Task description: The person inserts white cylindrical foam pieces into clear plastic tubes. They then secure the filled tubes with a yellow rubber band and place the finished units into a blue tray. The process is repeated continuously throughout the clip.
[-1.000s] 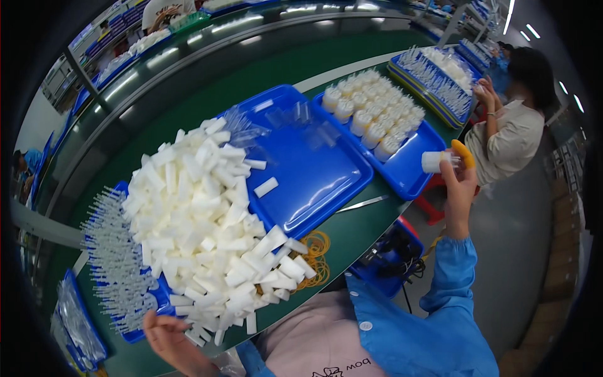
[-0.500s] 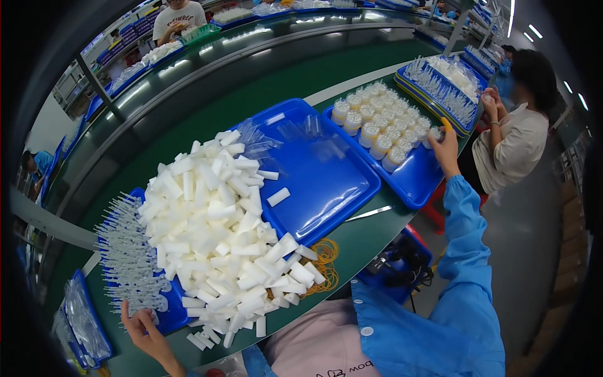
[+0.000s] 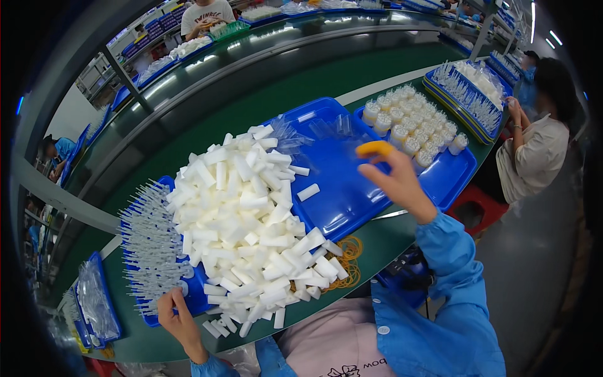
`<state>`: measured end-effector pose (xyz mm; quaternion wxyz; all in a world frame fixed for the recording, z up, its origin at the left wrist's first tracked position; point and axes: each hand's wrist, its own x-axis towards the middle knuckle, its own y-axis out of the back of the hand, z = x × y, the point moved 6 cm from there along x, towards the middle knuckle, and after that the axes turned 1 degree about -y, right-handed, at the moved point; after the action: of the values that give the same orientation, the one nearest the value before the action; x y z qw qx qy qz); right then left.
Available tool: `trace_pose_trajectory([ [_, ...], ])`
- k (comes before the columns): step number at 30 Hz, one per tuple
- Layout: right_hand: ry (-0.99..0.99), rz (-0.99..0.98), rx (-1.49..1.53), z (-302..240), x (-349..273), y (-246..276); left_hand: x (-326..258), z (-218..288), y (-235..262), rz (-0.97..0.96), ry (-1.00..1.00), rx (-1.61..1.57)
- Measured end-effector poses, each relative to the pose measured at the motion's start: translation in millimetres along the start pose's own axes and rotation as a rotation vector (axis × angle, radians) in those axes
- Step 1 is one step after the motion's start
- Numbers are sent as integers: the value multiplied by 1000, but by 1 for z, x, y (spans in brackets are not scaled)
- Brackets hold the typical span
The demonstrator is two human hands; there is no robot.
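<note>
Overhead, green workbench (image 3: 402, 235) beside conveyor (image 3: 251, 81).

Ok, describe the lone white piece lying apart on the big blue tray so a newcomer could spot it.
Start at the big blue tray in the middle of the green bench. Right of the white pile heaped on it lies the loose white piece, a short flat stick. Unlike its neighbours, it sits by itself on bare blue plastic, touching nothing.

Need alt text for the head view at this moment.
A person's left hand rests at the near edge of a blue tray heaped with white foam pieces, beside clear thin pieces. Their right hand, an orange cover on one fingertip, hovers over the tray's bare part.
</note>
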<state>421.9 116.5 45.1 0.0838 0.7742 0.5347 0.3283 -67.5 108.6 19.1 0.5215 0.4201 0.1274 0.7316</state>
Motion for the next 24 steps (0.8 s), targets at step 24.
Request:
trace_pose_trajectory([
  [24,66,-395,-527,31,56,-130,3,-4,33,255,217,-290],
])
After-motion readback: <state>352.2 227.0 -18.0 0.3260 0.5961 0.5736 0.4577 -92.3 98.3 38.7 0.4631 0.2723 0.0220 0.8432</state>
